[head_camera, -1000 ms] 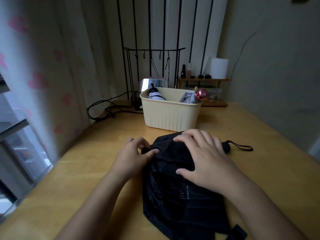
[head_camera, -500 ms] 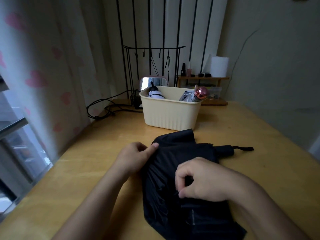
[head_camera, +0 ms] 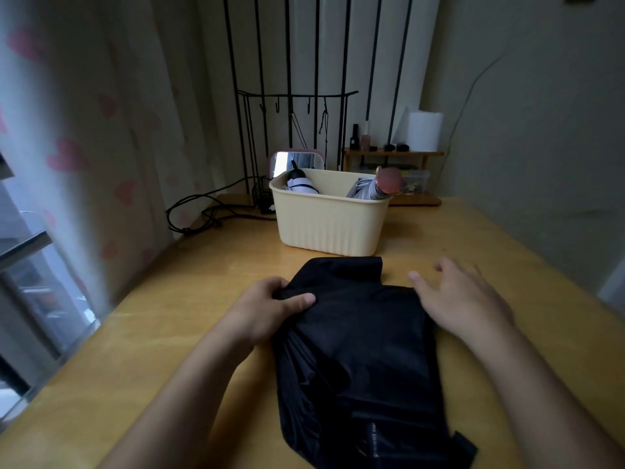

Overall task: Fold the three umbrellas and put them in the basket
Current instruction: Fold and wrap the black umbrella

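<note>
Looking down first at a black umbrella (head_camera: pixel 358 360) lying collapsed on the bench (head_camera: pixel 169 333) close to its near edge, with the cloth bunched in loose folds and a strap tab poking out at the cloth's near right corner.

Gripping the cloth's far left corner with the left hand (head_camera: pixel 267 309), thumb laid flat on top and fingers curled round the fold beneath. Holding the right hand (head_camera: pixel 463 299) at the cloth's far right edge, fingers straight and spread, grasping nothing; being blurred, not showing clearly whether the palm is pressing on the cloth or only passing above it.

Finding, further in toward the middle of the bench, a cream basket (head_camera: pixel 329 225) standing upright just beyond the cloth's far flap. Seeing two folded umbrellas inside it: a white umbrella (head_camera: pixel 301 186) with a black handle leaning at the left end, and a grey umbrella (head_camera: pixel 363 191) leaning at the right end with its pink handle sticking above the rim.

Reaching the far edge of the bench: a small mirror (head_camera: pixel 294 160) just behind the basket, a black cable (head_camera: pixel 203 211) looping toward the far left corner, a black wire rack (head_camera: pixel 297 96) with hooks standing behind, and a low wooden shelf (head_camera: pixel 392 153) at the far right carrying small bottles and a white paper roll (head_camera: pixel 424 130). Noting a curtain (head_camera: pixel 84 147) with pink hearts hanging along the left edge.
</note>
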